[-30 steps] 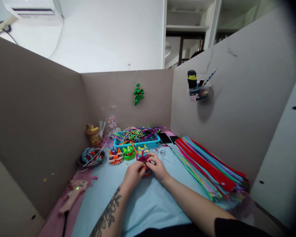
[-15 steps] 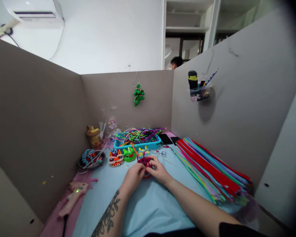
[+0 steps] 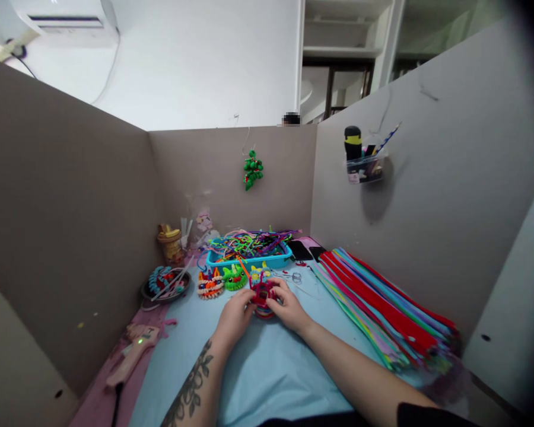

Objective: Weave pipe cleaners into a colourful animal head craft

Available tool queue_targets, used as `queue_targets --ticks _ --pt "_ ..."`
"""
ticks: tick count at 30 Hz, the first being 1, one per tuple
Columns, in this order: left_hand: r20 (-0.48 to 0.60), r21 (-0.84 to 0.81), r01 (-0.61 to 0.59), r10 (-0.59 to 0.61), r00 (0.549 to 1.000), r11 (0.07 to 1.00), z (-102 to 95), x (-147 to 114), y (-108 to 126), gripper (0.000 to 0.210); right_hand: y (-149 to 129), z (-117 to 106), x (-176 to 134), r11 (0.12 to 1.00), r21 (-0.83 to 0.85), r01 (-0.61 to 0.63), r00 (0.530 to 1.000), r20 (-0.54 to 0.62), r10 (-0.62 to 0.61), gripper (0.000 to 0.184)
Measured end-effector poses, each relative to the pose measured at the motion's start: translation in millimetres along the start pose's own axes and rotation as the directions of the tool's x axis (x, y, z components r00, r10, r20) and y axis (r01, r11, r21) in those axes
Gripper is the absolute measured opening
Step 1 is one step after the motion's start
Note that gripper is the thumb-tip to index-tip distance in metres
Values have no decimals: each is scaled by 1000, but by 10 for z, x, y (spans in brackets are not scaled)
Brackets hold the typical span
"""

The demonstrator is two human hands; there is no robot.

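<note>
A round magenta-and-red pipe-cleaner piece with an opening in its middle sits at the centre of the blue cloth. My left hand grips its left side between thumb and fingers. On the opposite side, my right hand curls its fingers over the rim, thumb toward the front. Just behind stand an orange-and-cream pipe-cleaner figure, a green one and a partly hidden yellow-and-blue one.
A blue tray of loose pipe cleaners stands at the back, with scissors nearby. Bundled pipe cleaners lie right. A dark bowl and pink glue gun are left. Grey partitions surround the table; a person's head shows beyond.
My left hand has shifted slightly left, away from my right hand, uncovering the piece's opening. The person's head beyond the partition has moved left and lower.
</note>
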State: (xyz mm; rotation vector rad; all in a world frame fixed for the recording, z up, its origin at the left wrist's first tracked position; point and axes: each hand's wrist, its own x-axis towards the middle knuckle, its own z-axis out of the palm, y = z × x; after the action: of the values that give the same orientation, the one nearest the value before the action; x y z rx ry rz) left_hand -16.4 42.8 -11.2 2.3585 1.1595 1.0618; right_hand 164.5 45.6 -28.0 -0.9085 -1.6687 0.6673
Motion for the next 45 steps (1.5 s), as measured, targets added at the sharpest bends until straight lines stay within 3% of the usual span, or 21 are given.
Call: queue_targets --ticks 6,13,20,25,29,33,45 --pt "7 62 3 -3 1000 998 39 8 72 14 -29 16 -15 999 -46 1 1000 10 0 5" --pt "37 -51 37 -35 999 998 60 -7 145 6 -16 33 -22 989 -150 15 998 -56 -24 7" --pt "11 -8 29 -29 1000 1000 72 -1 146 16 55 39 -20 986 -161 47 998 -32 -53 9" --pt "-31 -40 31 -32 999 999 90 9 107 18 47 40 -61 951 -250 181 961 -159 -224 37" --pt "-66 -42 52 -55 996 998 87 6 101 18 -58 42 -94 854 -440 278 939 -63 -339 14" --pt "-84 -35 43 -45 995 998 85 -5 120 17 -92 52 -82 831 -478 284 943 -17 -332 11" --pt "-45 32 41 -40 998 999 67 -27 218 20 -14 113 -90 915 -348 204 973 -31 -228 11"
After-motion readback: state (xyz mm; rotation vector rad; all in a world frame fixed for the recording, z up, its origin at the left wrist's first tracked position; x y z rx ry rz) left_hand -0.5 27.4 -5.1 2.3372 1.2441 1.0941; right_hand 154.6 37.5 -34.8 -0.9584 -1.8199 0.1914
